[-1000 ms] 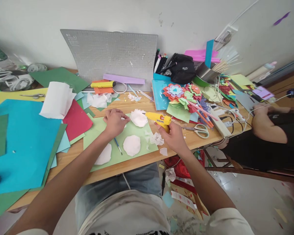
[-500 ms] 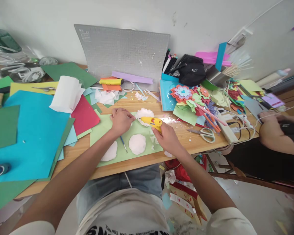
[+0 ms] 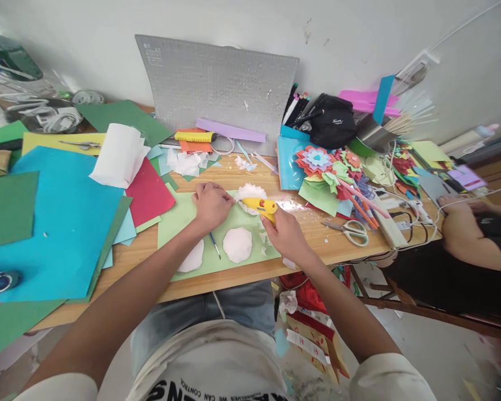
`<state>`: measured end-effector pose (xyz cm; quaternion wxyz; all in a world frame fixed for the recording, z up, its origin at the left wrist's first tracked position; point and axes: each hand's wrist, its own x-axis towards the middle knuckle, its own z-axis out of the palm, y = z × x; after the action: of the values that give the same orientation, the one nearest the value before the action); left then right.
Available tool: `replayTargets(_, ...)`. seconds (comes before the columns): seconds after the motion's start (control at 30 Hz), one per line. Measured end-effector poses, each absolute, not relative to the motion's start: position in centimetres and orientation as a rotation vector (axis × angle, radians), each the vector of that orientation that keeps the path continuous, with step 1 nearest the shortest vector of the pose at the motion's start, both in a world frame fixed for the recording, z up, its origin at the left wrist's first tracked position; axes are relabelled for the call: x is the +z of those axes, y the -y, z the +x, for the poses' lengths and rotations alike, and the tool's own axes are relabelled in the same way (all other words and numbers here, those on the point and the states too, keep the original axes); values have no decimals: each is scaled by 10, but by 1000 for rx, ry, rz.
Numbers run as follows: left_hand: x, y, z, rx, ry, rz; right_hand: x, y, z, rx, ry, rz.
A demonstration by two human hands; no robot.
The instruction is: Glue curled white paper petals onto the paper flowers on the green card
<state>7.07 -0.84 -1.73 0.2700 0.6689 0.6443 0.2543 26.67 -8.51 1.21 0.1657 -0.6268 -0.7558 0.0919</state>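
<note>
Three white discs (image 3: 237,245) lie on a green sheet (image 3: 173,214), the far one frilled and partly behind the yellow glue gun (image 3: 262,205). The right hand (image 3: 287,231) grips the gun, its nozzle close to the bunched fingers of the left hand (image 3: 212,206); whether those pinch anything, I cannot tell. A slip of the nozzle might burn them; a drip could spoil the soft-looking, rounded discs or catch the flimsy, jagged scraps (image 3: 264,238) nearby.

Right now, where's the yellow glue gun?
In the head view, the yellow glue gun is near the middle, in the grip of the right hand, pointing toward the left hand.
</note>
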Motion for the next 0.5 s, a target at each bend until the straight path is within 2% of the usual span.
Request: replayTargets(0.5,-18,9,72,648,-1780,1815,11,86,266,214,2153,-1809)
